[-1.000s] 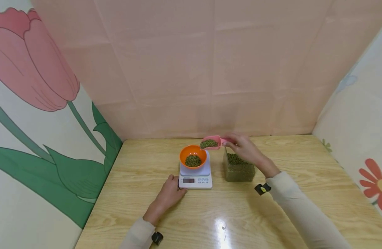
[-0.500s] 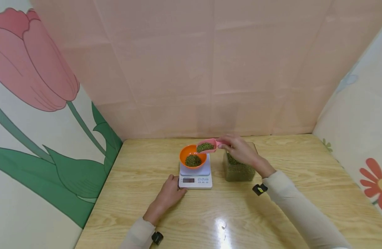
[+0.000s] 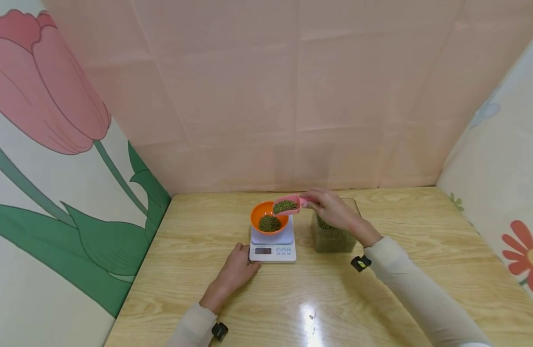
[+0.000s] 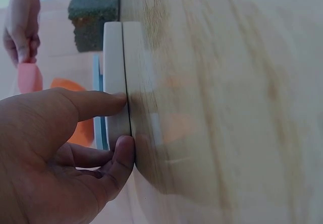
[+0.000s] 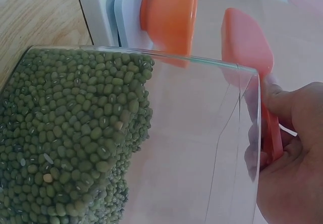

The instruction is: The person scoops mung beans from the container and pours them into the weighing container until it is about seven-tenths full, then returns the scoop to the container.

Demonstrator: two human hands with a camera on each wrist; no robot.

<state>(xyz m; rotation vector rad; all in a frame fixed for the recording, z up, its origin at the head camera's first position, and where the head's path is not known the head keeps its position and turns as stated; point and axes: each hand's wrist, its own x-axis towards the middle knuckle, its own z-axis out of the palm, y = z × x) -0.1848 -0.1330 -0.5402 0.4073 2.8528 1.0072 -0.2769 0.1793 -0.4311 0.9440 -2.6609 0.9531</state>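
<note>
Right hand (image 3: 335,209) pinches a scoop (image 5: 245,37) of beans (image 3: 285,206) — bowl (image 3: 258,214) under its tip, container (image 3: 334,245) near that grip; left hand (image 3: 237,269) pinches the scale (image 3: 288,239).

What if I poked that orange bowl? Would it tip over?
The orange bowl could probably tip or slide on the scale, because it flares up from a narrow foot. The green beans sitting low inside may steady it a bit. Its shiny inside suggests it might feel slippery.
</note>
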